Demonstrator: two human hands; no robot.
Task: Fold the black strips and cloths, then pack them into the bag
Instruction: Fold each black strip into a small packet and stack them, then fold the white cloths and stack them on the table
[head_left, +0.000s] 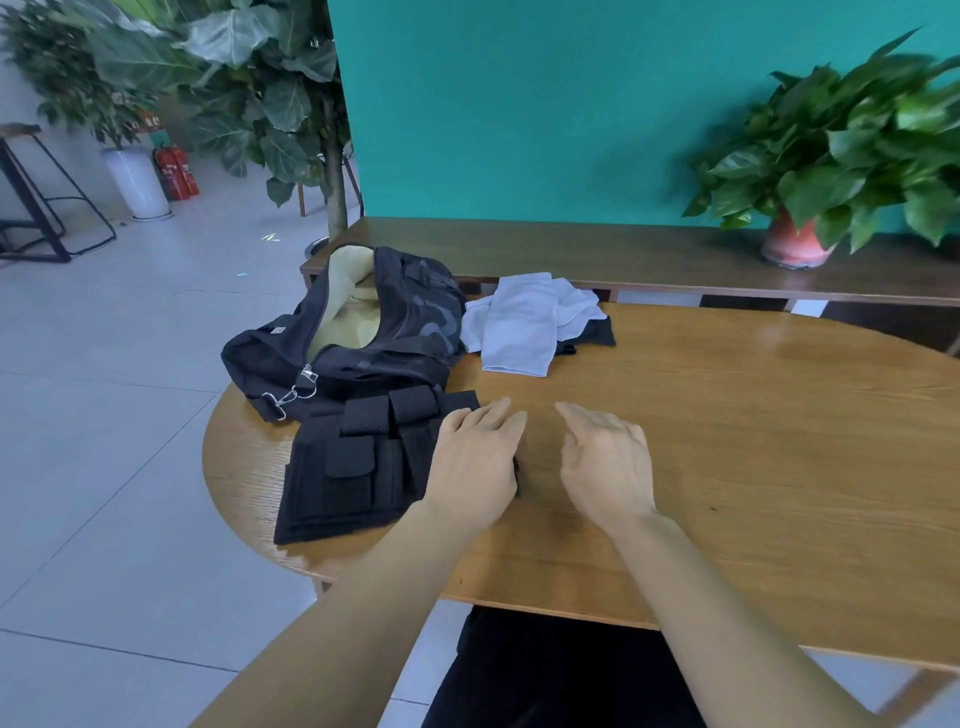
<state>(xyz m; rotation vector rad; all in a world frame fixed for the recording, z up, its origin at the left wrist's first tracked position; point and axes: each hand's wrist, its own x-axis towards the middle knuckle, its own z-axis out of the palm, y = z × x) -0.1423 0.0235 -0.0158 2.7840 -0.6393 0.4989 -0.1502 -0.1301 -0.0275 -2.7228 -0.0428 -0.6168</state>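
Two hands hovering low over wooden table (727, 415): left hand (475, 457) lying flat, fingers straight, on right edge of folded black strips (363, 457); right hand (605, 457) relaxed, open, gripping nothing. Sitting unzipped just behind strips, black bag (363, 332), pale lining showing; small label there, unreadable. Lying beside bag, pale cloths (524, 322) over something black (592, 332).

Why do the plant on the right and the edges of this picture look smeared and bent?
Head view: the potted plant at right is motion-blurred, its leaves streaked. The wide-angle lens bows the floor tiles and the table edge. Soft window glare sheens the tabletop's far right. The hands, left and right, and the black bag stay fairly sharp, with faint shadows.
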